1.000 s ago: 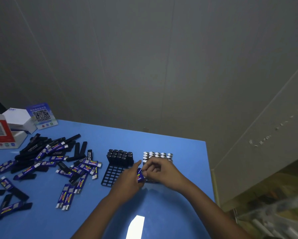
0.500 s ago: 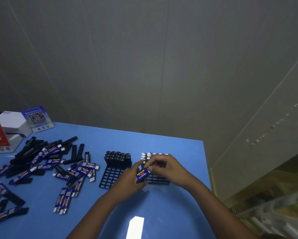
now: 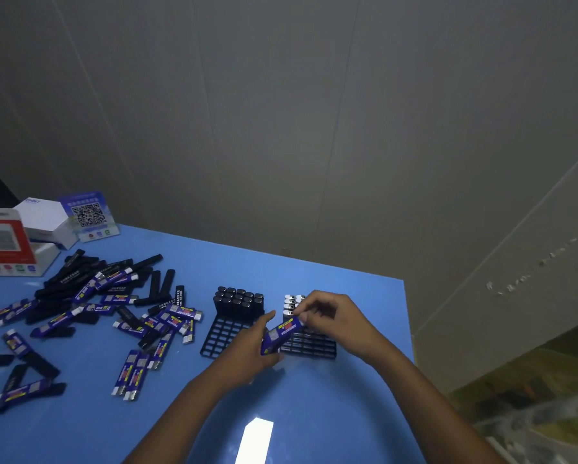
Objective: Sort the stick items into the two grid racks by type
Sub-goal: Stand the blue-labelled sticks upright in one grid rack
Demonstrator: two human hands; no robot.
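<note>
Two black grid racks stand on the blue table [image 3: 297, 406]. The left rack [image 3: 221, 339] carries several black sticks [image 3: 239, 300] in its far rows. In the right rack [image 3: 309, 346], white-capped blue sticks [image 3: 290, 303] fill the far rows, partly hidden by my right hand. My left hand [image 3: 247, 353] grips the lower end of a blue printed stick [image 3: 280, 333], held tilted over the right rack's near-left corner. My right hand [image 3: 334, 321] pinches its upper end. A loose pile of black and blue sticks [image 3: 96, 309] lies spread over the left of the table.
A red-and-white card stand [image 3: 4, 242], a white box [image 3: 44, 219] and a blue QR-code sign [image 3: 88, 216] stand at the table's far left. The table's right edge [image 3: 409, 329] runs just past the right rack. A bright light reflection [image 3: 254, 440] sits near the front.
The blue stick has tipped further over between my hands and more of its length shows. My right hand has slid to its upper end, baring the rack's white caps.
</note>
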